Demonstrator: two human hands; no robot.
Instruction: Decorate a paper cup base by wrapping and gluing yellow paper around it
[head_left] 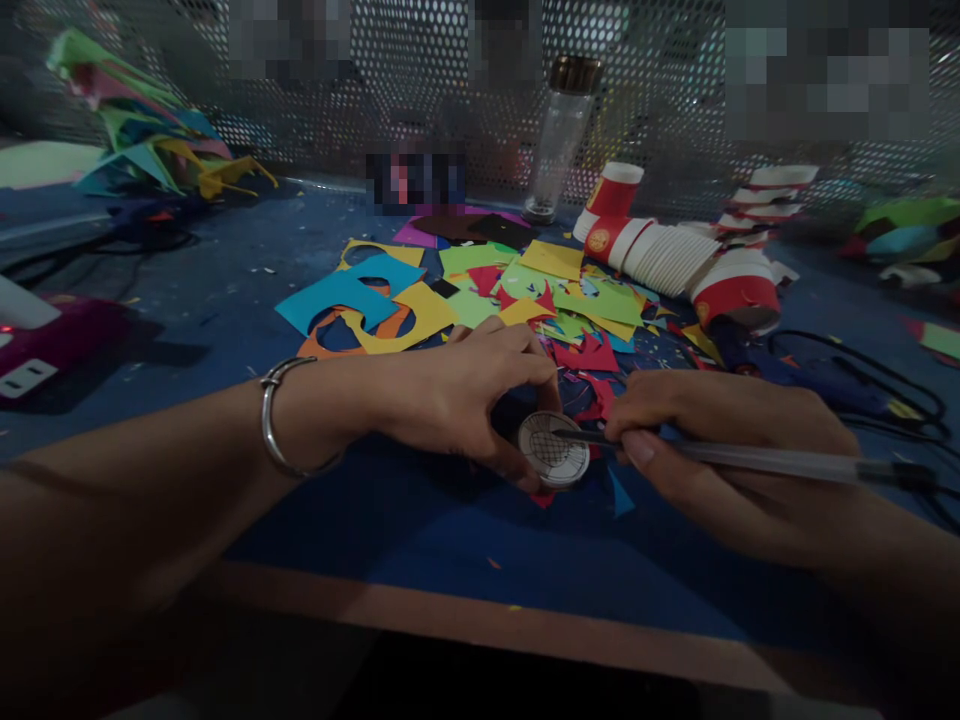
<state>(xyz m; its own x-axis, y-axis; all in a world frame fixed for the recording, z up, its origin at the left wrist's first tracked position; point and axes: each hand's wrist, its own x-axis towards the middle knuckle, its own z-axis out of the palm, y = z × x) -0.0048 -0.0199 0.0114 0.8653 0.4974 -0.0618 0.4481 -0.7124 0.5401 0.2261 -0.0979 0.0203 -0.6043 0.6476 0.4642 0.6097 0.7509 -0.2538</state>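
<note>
My left hand [461, 395] curls around a small paper cup [553, 450] lying tilted on the blue table, its white base with a drawn grid facing me. My right hand [720, 440] grips a clear pen [765, 462], its dark tip resting on the cup's base. A silver bangle [271, 415] rings my left wrist.
Colourful paper scraps [525, 290] and cut sheets [360, 305] litter the table behind my hands. Stacked red-and-white paper cups [675, 255] lie at the right, a clear bottle [559, 140] stands by the mesh wall. Folded paper pile [150, 135] far left, black cables [862, 375] right.
</note>
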